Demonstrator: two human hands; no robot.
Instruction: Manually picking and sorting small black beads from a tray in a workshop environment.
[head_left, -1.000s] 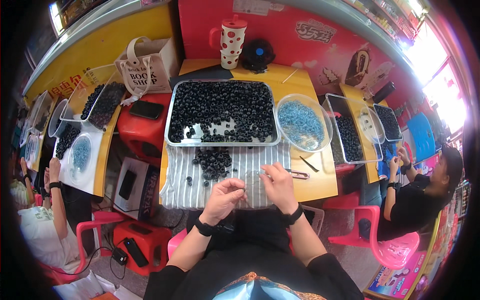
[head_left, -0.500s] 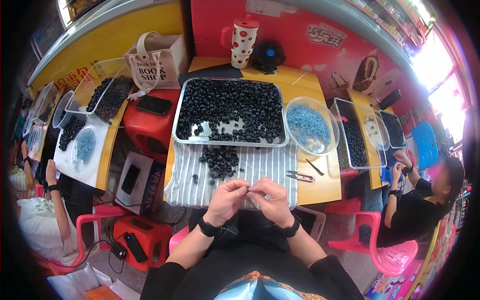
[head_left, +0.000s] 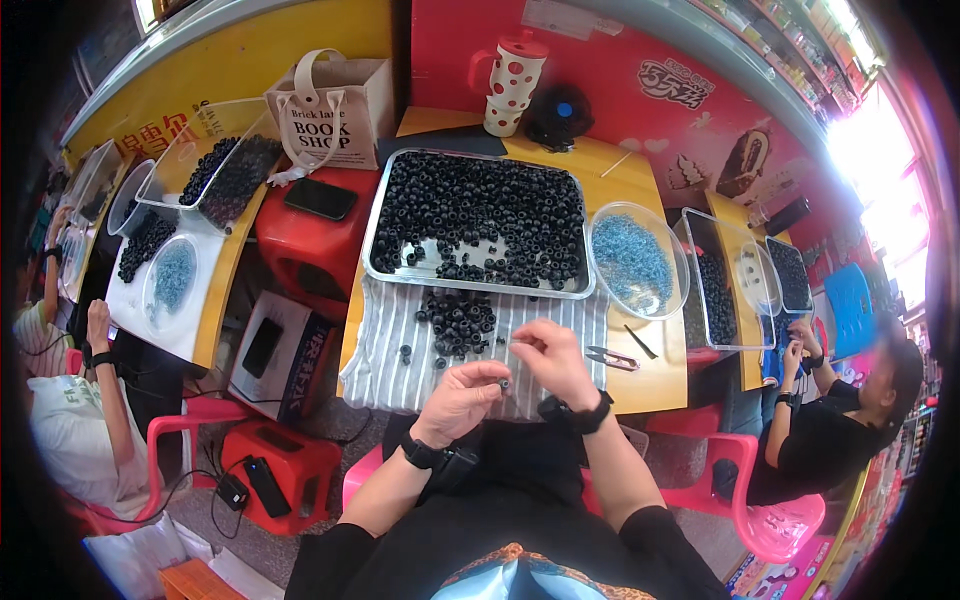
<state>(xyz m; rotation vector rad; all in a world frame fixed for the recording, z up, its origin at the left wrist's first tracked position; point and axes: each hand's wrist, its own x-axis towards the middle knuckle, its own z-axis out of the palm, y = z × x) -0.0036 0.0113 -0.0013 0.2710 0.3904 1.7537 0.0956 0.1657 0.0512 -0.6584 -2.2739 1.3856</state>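
My left hand (head_left: pixel 462 398) pinches a small dark bead (head_left: pixel 505 383) between thumb and fingers over the front edge of a striped cloth (head_left: pixel 400 340). My right hand (head_left: pixel 552 362) is close beside it, fingers curled as if pinching something thin; what it holds is too small to see. A pile of black ring-shaped beads (head_left: pixel 458 320) lies on the cloth just beyond both hands. Behind it stands a metal tray (head_left: pixel 374 232) full of the same black beads. A clear bowl of pale blue beads (head_left: pixel 634 262) sits to the right of the tray.
Small snips (head_left: pixel 610 356) lie on the yellow table (head_left: pixel 665 378) right of my hands. A spotted mug (head_left: pixel 508 82) and a paper bag (head_left: pixel 330 110) stand at the back. A red stool (head_left: pixel 305 235) carries a phone. Other people work at similar trays left and right.
My hands have drawn closer together near the cloth's front edge, and the view has shifted slightly; my left hand now shows a bead at its fingertips.
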